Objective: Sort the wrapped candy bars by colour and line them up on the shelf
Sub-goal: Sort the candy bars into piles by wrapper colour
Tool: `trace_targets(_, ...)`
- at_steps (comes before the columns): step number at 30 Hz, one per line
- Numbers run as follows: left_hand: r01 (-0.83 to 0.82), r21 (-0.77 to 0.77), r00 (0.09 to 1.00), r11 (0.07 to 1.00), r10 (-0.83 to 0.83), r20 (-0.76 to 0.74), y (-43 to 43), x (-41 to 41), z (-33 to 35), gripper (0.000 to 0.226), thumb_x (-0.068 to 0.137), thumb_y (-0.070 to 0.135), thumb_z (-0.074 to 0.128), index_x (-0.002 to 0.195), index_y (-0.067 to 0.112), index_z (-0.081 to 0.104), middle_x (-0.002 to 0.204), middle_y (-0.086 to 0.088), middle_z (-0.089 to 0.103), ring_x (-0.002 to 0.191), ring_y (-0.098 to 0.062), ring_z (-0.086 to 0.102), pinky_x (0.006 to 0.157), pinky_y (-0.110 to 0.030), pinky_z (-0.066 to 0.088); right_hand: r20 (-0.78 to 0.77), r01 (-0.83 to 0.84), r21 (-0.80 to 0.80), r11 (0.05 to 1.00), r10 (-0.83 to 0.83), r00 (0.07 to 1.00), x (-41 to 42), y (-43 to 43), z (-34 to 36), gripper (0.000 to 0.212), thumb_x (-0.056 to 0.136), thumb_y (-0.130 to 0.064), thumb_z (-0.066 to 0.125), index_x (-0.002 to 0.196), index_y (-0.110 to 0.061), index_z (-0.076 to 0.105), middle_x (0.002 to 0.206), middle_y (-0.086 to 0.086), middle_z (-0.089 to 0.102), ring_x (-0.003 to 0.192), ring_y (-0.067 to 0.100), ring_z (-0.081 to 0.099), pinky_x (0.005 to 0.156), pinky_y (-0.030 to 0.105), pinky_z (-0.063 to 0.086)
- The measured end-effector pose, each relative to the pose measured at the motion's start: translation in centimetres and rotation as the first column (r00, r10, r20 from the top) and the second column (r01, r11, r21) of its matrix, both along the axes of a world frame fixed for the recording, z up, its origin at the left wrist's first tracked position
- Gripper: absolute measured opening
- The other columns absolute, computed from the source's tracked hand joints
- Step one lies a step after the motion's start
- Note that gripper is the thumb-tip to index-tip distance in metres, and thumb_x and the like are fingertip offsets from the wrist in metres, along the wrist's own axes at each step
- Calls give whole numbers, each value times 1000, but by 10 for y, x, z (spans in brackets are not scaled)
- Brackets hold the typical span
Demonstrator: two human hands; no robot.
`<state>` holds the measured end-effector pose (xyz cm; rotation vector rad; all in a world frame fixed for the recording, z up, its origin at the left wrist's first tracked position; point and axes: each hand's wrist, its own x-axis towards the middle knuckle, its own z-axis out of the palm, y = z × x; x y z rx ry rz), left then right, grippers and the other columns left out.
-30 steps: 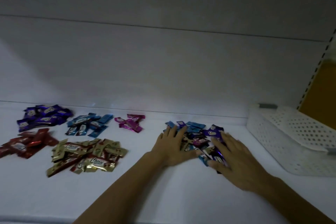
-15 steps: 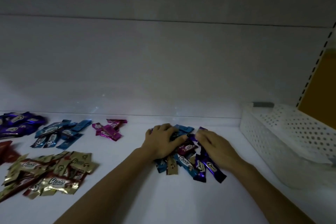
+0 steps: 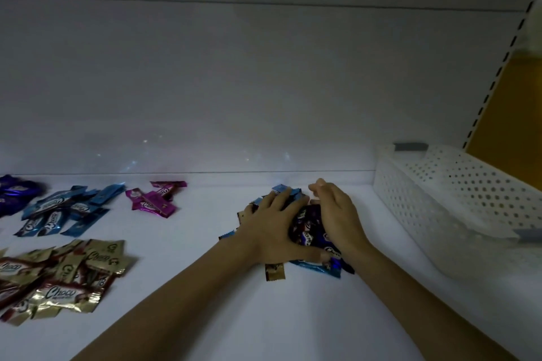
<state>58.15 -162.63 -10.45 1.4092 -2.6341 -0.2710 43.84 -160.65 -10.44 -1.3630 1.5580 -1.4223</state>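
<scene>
Shelf (image 3: 234,316): white, dimly lit surface bearing all the candy; a pale back panel (image 3: 264,82) rises behind it.
Mixed pile (image 3: 311,231): unsorted wrapped candy bars, purple, blue and dark, heaped right of centre between the two hands.
Left hand (image 3: 272,231): laid palm down on the pile's left half, fingers straight and slightly spread, tips resting on blue wrappers at the far edge, thumb stretched along the near edge. It presses and grips nothing.
Right hand (image 3: 334,214): set on its edge against the pile's right side, palm facing the left hand, fingers bent inward at the far end. Whether the fingertips pinch a wrapper cannot be told in this light.
Gold bar (image 3: 275,271): juts from the pile's near edge, below the left thumb.
Blue bar (image 3: 316,267): lies flat at the near edge, just beside the gold bar.
Sorted groups, far left to centre: purple group (image 3: 14,193), blue group (image 3: 64,211), magenta group (image 3: 154,199); the gold group (image 3: 73,272) lies nearer, and all sit well apart from the pile.
Basket (image 3: 457,193): white perforated plastic, at the right end of the shelf, near the right hand but not touching it.
</scene>
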Motion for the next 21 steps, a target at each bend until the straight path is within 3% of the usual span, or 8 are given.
trace_targets(4,20,-102,1000,995,-22,-15,-3,-5,0,101,67,80,57,149,40,13,160,2,14,143,-27,19,112,-53,23,245,18,20,1000,-22,969,-2,-1,8,32,98,-49,34,105,-30,59,104,-13,57,98,1,55,79,21,45)
trace_targets(6,54,-135,996,989,-64,-66,-2,-8,1,100,69,76,60,149,37,15,158,2,20,140,-27,27,110,-49,29,386,-35,59,998,10,923,0,1,12,40,97,-52,34,113,-25,60,111,-8,57,96,4,55,75,24,45)
trace_targets(11,141,-222,979,965,-169,-113,2,-12,9,72,77,63,64,137,31,43,130,4,54,110,-17,54,92,-37,49,587,-117,97,988,38,808,-5,6,22,54,96,-55,33,125,-15,57,120,5,56,106,17,56,85,32,44)
trace_targets(17,152,-267,964,952,-203,-171,0,-4,30,32,93,38,57,120,20,57,107,-3,66,92,-19,61,78,-35,51,527,-141,80,987,79,846,-13,8,24,51,97,-52,34,118,-14,60,116,5,63,98,16,61,75,27,49)
trace_targets(21,54,-156,925,986,-108,-365,-1,15,35,26,93,37,58,111,18,60,95,1,68,79,-15,62,67,-27,48,373,-127,90,988,84,924,-14,6,20,41,97,-50,36,106,-20,62,114,4,63,105,15,60,86,24,46)
